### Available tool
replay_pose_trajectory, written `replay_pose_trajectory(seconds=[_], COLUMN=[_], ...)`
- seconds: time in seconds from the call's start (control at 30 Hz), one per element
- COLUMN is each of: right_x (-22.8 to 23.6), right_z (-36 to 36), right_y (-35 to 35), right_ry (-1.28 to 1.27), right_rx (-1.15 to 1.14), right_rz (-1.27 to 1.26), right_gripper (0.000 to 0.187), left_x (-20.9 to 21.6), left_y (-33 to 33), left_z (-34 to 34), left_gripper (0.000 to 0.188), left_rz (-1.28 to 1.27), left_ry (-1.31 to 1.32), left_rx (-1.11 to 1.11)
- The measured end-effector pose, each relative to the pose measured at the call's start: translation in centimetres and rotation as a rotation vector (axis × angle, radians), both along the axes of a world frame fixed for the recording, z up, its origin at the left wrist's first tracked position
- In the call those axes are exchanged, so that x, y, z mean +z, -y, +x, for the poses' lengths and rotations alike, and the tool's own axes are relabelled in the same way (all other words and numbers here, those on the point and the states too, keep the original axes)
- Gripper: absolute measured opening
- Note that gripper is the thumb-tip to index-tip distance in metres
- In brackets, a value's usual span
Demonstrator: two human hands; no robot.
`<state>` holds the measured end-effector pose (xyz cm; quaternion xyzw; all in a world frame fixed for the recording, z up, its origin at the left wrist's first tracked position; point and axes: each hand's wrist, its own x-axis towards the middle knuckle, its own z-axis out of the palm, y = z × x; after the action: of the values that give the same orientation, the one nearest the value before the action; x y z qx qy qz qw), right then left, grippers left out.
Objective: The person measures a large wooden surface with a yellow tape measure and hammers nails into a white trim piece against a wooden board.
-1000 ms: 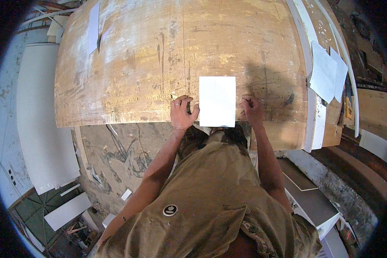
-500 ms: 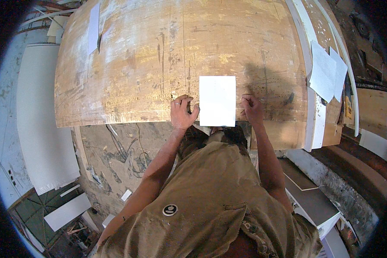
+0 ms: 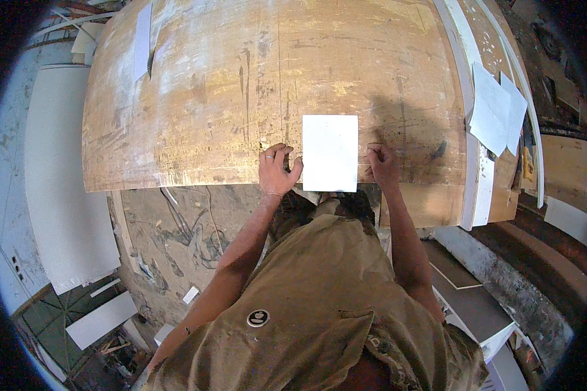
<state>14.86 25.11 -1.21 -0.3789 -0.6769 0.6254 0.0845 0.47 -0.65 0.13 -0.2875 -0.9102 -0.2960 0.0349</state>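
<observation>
A plain white rectangular piece [image 3: 330, 153], like paper or thin board, lies near the front edge of the worn wooden table and juts slightly past it. My left hand [image 3: 277, 171] rests on the tabletop just left of this piece. Its fingers are loosely bent and the thumb stands apart, with nothing in the hand. To the right of the white piece, with a small gap between, my right hand [image 3: 383, 163] rests with fingers curled in. Whatever it may hold is hidden. Neither hand clearly touches the white piece.
A saw-like toothed blade [image 3: 150, 65] lies beside a pale strip [image 3: 143, 42] at the table's far left. White sheets [image 3: 492, 107] and long strips [image 3: 484, 186] lie along the right side. A large white panel [image 3: 68, 176] stands left of the wooden table [image 3: 209, 117].
</observation>
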Motion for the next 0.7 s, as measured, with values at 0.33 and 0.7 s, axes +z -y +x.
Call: replay_pose_trajectory(seconds=[0.33, 0.7], right_x=[-0.24, -0.38], right_z=[0.02, 0.16], right_y=[0.10, 0.06], right_ry=[0.001, -0.004], right_rx=[-0.021, -0.029], right_rz=[-0.025, -0.039], right_gripper=[0.019, 0.021], left_x=[-0.01, 0.15], left_y=[-0.04, -0.08], left_z=[0.04, 0.11], left_gripper=[0.032, 0.032], left_rz=[0.005, 0.002], left_ry=[-0.006, -0.019], left_rx=[0.014, 0.010])
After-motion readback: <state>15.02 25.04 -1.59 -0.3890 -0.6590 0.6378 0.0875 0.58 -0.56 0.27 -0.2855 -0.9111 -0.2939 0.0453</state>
